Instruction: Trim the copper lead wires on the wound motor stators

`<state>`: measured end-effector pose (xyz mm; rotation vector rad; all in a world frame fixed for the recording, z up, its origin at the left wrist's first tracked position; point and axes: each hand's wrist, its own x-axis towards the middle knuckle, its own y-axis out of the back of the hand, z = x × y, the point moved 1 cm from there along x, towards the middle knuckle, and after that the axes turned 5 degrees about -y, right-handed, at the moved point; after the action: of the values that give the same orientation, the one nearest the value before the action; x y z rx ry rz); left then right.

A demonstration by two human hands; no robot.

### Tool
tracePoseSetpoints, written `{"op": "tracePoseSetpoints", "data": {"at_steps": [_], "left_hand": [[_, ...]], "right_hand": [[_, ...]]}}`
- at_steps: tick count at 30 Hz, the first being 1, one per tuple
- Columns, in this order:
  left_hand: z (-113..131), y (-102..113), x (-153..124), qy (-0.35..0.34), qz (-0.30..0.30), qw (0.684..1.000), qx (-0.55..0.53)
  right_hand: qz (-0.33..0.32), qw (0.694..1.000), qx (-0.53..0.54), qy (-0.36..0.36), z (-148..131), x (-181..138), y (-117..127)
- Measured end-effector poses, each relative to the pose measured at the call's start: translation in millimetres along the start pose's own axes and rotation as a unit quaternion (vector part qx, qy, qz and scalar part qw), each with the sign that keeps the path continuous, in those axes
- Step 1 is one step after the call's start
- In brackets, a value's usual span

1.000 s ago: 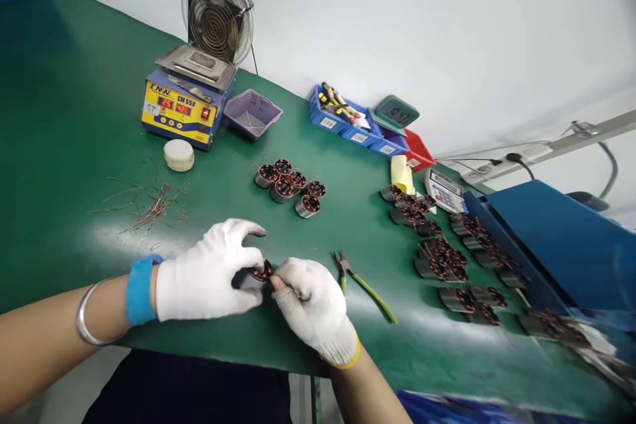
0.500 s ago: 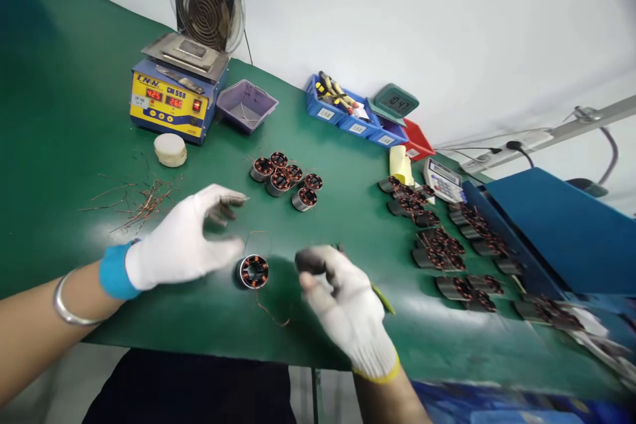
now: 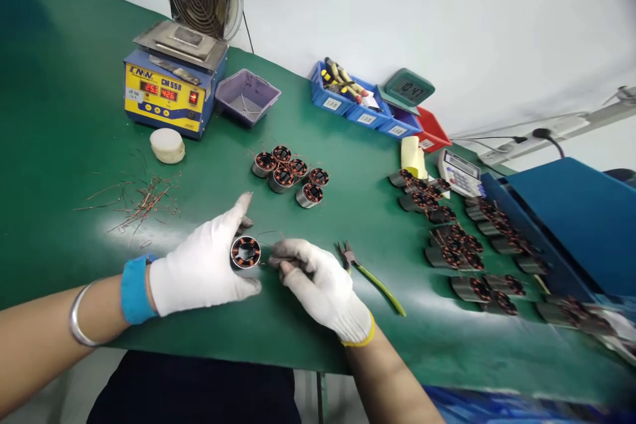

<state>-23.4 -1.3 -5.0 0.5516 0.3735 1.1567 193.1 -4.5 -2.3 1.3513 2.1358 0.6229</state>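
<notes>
A motor stator (image 3: pixel 245 252), a steel ring with copper windings, stands on the green bench in front of me. My left hand (image 3: pixel 203 262), in a white glove, wraps loosely around its left side, fingers behind and thumb in front. Just right of the stator, my gloved right hand (image 3: pixel 318 281) pinches thin copper wire at the stator's edge; the fingertips hide most of the pinched part. Another thin wire (image 3: pixel 271 233) loops up behind the stator. Green-handled cutters (image 3: pixel 372 278) lie open-jawed beyond my right hand.
Several more stators (image 3: pixel 283 177) stand behind, and more rows (image 3: pixel 450 248) are at right. Wire scraps (image 3: pixel 144 202) lie at left near a round white pad (image 3: pixel 167 146). Behind are a solder pot (image 3: pixel 169 93), a purple tray (image 3: pixel 248 106) and blue tool bins (image 3: pixel 330 98).
Both hands have closed in on the stator. My left hand has come around it, and it has shifted slightly left. My right hand has moved left onto its wire, uncovering the cutters.
</notes>
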Motion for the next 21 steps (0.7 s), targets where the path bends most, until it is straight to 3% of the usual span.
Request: {"op": "tracePoseSetpoints", "data": {"at_steps": [3, 7, 10, 13, 17, 21], "left_hand": [[3.9, -3.0, 2.2, 0.008, 0.01, 1.0, 0.014], [4.4, -5.4, 3.7, -0.005, 0.004, 1.0, -0.02], [2.4, -3.5, 3.8, -0.011, -0.003, 0.999, -0.035], [0.4, -2.7, 3.9, -0.017, -0.013, 0.999, -0.024], [1.0, -5.6, 6.0, -0.034, 0.002, 0.999, -0.006], [6.0, -7.8, 12.7, -0.055, 0.044, 0.998, 0.0]], "right_hand": [[-0.04, 0.994, -0.103, 0.018, -6.4, 0.3, 1.5], [0.019, 0.964, -0.249, 0.094, -13.5, 4.1, -0.4], [0.043, 0.945, -0.298, 0.125, -14.3, 7.7, 2.0], [0.028, 0.97, -0.226, 0.087, -13.3, 10.8, 10.6], [-0.011, 1.0, -0.003, -0.009, -12.9, 14.1, 14.4], [0.073, 0.994, 0.015, -0.08, -16.5, 18.4, 4.6]]}}
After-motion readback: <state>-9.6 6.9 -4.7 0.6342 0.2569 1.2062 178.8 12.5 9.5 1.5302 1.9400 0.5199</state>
